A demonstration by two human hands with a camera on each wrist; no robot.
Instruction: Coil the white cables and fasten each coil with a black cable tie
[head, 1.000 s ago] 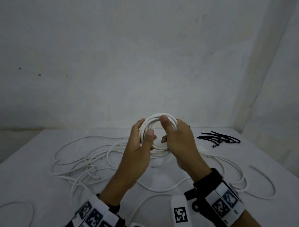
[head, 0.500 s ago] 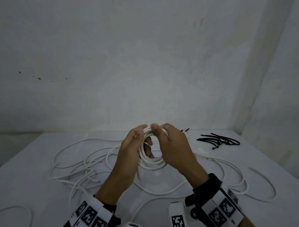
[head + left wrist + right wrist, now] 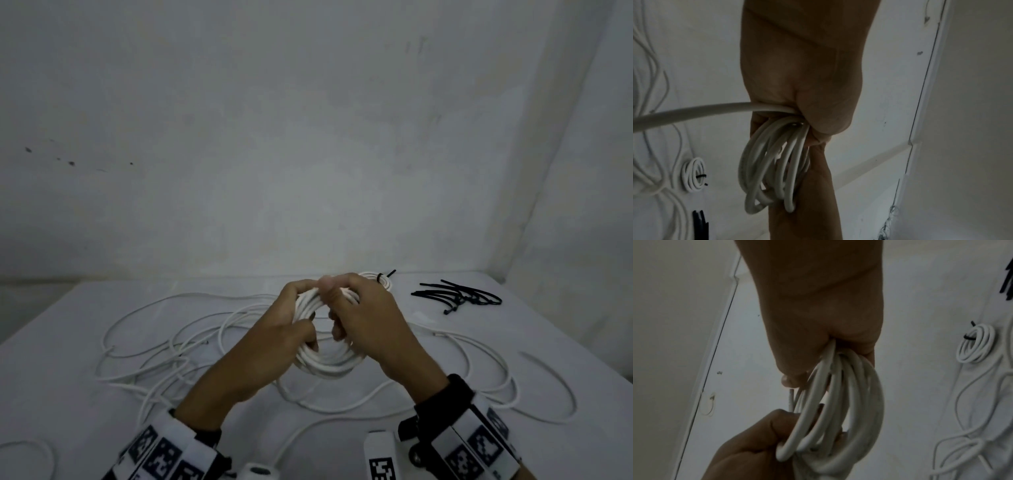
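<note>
A coil of white cable (image 3: 325,366) (image 3: 768,170) (image 3: 838,405) hangs above the table, held between both hands. My left hand (image 3: 291,325) grips its left side with fingers curled round the loops. My right hand (image 3: 346,308) grips the top right of the coil, thumb on top. One strand (image 3: 694,112) runs off the coil past my left palm. A bunch of black cable ties (image 3: 459,296) lies on the table to the far right. Behind my right hand lies a finished coil (image 3: 378,279) (image 3: 693,175) (image 3: 975,344) with a black tie round it.
Loose white cables (image 3: 164,342) sprawl over the white table (image 3: 51,377), on the left and on the right (image 3: 496,373). A grey wall stands right behind the table, with a corner at the right.
Both hands have come down with the coil and closed in over its top. The coil now hangs lower and tilted toward me.
</note>
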